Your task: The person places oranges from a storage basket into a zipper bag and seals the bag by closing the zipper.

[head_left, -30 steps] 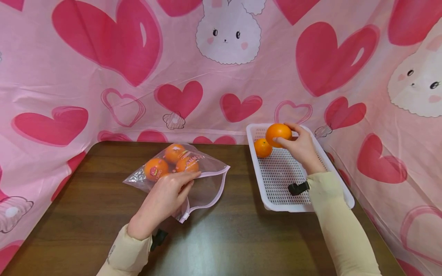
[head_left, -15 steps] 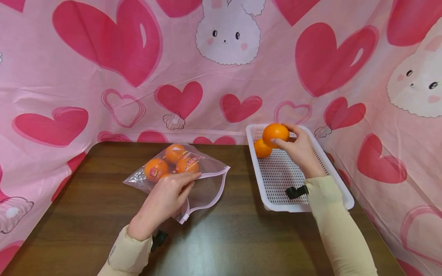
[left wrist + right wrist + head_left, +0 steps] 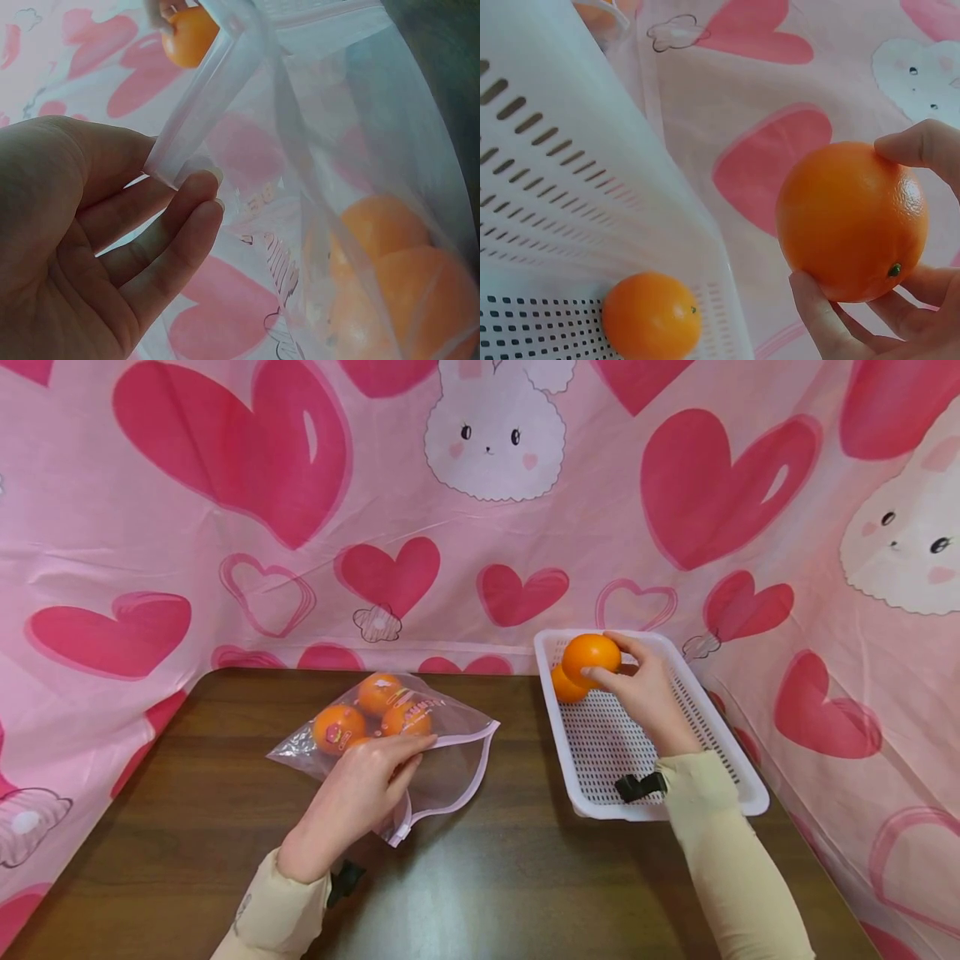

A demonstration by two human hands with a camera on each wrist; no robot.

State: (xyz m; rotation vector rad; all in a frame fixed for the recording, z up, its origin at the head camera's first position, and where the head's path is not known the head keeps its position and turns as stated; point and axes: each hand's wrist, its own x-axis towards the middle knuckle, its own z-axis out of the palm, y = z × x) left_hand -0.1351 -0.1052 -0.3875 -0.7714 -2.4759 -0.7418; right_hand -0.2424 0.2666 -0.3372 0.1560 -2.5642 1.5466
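My right hand [image 3: 647, 697] holds an orange [image 3: 853, 222] between thumb and fingers, raised over the far left part of the white plastic basket [image 3: 567, 768]. Another orange [image 3: 652, 316] lies in that basket; in the head view the held one partly covers it. On the left, my left hand [image 3: 352, 797] pinches the mouth edge of a clear zip bag [image 3: 457, 772] between thumb and fingers, its opening spread toward the right. Inside the bag several oranges [image 3: 339, 728] sit at its far left end, one partly hidden behind the hand.
The brown wooden table [image 3: 465, 893] carries both bag and basket, with a strip of table between them. A pink curtain [image 3: 465, 568] with hearts and rabbits hangs close behind and along the sides. The basket stands near the table's right edge.
My right hand has shifted slightly left and toward me with the orange, which now covers more of the orange in the basket. The left hand and bag have stayed put.
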